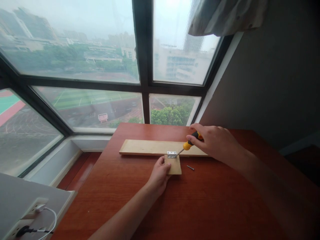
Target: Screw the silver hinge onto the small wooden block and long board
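My left hand (160, 174) grips a small wooden board (174, 166) by its left edge, thumb on top. A silver metal hinge (171, 154) sits at the board's far edge. In my right hand (217, 141) is a screwdriver (187, 145) with a yellow and black handle, held at a slant. Its tip meets the right side of the hinge; whether it sits in a screw is too small to tell. A loose screw (190, 167) lies on the table to the right of the small board.
Behind my hands a long pale wooden plank (142, 146) lies across the reddish-brown table (112, 200). Large windows (100, 43) rise beyond the table's far edge. Lower left, a wall socket (27, 216) holds plugs with cables. A curtain (227, 16) hangs at the upper right.
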`<state>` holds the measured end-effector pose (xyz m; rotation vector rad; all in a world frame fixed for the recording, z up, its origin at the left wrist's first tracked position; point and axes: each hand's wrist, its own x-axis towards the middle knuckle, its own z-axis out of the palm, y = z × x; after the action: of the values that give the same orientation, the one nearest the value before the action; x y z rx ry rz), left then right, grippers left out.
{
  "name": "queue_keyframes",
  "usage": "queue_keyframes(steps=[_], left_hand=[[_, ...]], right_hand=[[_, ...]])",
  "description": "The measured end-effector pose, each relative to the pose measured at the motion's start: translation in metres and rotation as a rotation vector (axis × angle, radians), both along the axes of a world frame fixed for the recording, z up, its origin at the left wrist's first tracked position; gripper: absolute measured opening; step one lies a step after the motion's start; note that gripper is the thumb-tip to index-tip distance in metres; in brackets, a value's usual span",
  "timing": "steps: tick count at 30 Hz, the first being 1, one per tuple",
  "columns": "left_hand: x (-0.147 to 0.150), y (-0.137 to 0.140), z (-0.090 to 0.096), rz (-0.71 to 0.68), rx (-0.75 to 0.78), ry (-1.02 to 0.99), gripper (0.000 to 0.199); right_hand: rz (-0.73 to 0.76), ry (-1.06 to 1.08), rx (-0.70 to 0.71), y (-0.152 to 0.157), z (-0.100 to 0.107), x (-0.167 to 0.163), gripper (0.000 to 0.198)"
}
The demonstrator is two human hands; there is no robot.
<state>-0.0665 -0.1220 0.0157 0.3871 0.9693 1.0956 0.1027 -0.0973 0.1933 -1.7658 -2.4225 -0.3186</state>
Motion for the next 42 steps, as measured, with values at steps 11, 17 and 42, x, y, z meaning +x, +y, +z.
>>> queue_keyframes(steps=[11,17,42], left_hand=[[-0.001,-0.001,-0.001,-0.006,0.012,-0.01,0.033],[-0.002,0.0,0.001,-0.005,-0.004,-0.012,0.031],[-0.002,0.0,0.003,-0.007,-0.004,0.014,0.033]], right_hand=[[0.028,-0.006,-0.007,0.001,0.001,-0.003,0.044],[0.059,0.063,-0.017,0.001,-0.001,-0.001,0.037],[0.188,0.206,-0.053,-0.003,-0.007,0.001,0.048]])
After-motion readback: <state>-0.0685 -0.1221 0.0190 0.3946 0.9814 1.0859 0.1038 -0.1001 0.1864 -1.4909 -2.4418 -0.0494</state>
